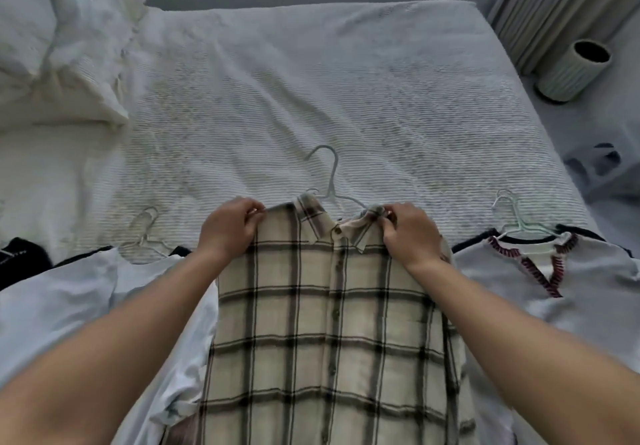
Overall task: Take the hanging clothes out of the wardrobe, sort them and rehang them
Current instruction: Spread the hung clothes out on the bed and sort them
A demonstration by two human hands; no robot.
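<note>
A white ribbed bed (311,80) carries the clothes, pillows at its far left. The plaid shirt (329,323) lies buttoned between two pale tops, its pale hanger (330,181) poking out just beyond the fingers. The left hand (230,228) and right hand (408,233) each pinch a shoulder seam, fingers closed on cloth. A lopsided pull could slip one shoulder off the hanger arm. Open bedspread lies beyond the fingertips; the neighbouring tops crowd both wrists.

Single head-worn view, close above the bed (346,98), angled forward and down.
</note>
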